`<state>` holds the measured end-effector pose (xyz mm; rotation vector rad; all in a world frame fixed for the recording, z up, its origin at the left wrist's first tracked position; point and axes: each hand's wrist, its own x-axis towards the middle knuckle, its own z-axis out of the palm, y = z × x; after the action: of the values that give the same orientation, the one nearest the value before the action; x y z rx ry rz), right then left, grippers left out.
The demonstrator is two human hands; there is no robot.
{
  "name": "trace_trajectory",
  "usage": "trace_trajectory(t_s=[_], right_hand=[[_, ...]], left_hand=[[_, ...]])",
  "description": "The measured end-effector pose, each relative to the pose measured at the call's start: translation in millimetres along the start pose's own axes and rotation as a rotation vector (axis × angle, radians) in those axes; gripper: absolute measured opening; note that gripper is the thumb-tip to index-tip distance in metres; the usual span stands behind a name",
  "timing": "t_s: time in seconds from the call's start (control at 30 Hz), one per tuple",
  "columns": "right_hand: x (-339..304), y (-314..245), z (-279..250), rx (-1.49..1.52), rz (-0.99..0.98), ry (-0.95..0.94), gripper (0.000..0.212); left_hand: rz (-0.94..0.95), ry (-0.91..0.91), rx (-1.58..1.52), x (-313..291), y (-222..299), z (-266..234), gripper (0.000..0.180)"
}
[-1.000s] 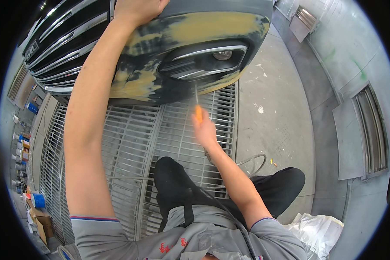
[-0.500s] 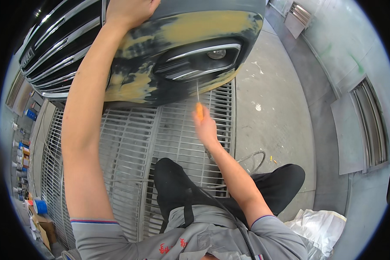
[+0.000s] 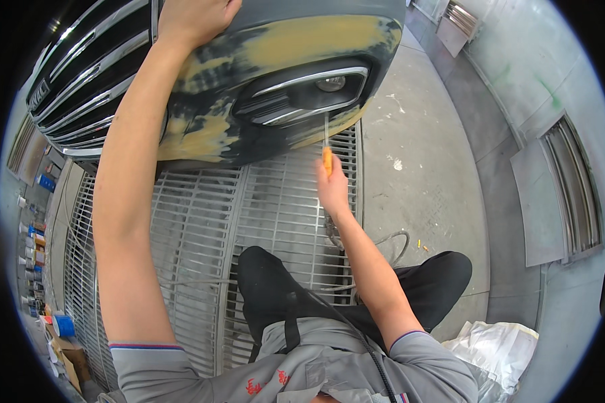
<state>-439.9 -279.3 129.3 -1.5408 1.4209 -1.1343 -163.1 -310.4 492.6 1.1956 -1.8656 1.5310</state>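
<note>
My right hand (image 3: 331, 187) is closed round the orange handle of a screwdriver (image 3: 327, 160). Its thin shaft points upward, and the tip reaches the lower edge of the fog lamp surround (image 3: 296, 115). That surround has chrome trim and a round lamp (image 3: 331, 84). It sits in a car's front bumper (image 3: 202, 144), which is dark grey with sanded yellowish filler patches. Up at the top of the view, my left hand (image 3: 196, 19) rests against the upper bumper beside the grille; the picture's edge cuts off its fingers.
A black grille with chrome bars (image 3: 91, 80) lies to the left. Metal floor grating (image 3: 195, 208) runs beneath the bumper. A looped hose (image 3: 403, 243) and small orange bits (image 3: 420, 244) lie on the concrete at right. Cans and boxes (image 3: 64, 326) line the left; white plastic sheeting (image 3: 494, 349) is at lower right.
My right hand and the screwdriver have moved right and slightly up along the surround's lower edge. The bumper appears slightly farther left in view. My left hand stays on the bumper.
</note>
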Motion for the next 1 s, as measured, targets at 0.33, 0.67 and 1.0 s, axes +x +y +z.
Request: trace_trajectory(t_s=[0.33, 0.67, 1.0], right_hand=[[23.3, 3.1, -24.4, 0.087, 0.044, 0.058, 0.046], [1.2, 10.4, -11.0, -0.133, -0.102, -0.031, 0.059], [-53.9, -33.7, 46.3, -0.201, -0.267, -0.352, 0.060]], left_hand=[[-0.002, 0.009, -0.017, 2.0, 1.3, -1.0, 0.040], [0.003, 0.022, -0.028, 2.7, 3.7, -0.4, 0.039], [0.008, 0.003, 0.000, -1.0, -0.3, 0.3, 0.040]])
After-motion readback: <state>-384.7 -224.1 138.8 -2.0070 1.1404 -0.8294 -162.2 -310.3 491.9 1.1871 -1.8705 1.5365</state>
